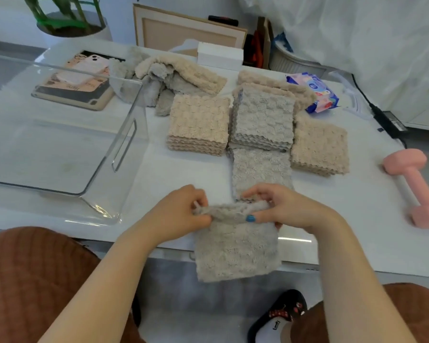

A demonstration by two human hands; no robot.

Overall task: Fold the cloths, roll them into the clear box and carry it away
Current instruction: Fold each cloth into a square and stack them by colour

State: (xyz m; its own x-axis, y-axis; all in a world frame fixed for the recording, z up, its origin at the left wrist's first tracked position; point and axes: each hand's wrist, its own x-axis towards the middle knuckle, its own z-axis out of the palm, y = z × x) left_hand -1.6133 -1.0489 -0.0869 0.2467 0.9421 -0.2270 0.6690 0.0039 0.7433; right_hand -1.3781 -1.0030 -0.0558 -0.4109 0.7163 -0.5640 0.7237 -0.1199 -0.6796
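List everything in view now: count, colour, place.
clear box: one, transparent, table left
tablet: one, tan case, beyond box
phone: one, pink, on tablet
grey stack: one, grey, table centre
left beige stack: one, beige, left of it
right beige stack: one, beige, right of it
loose heap: one, beige-grey, behind stacks
flat cloth: one, grey, before grey stack
held cloth: one, grey, near edge
dumbbell: one, pink, far right
wipes pack: one, blue, back right
left hand, right hand: both pinch held cloth
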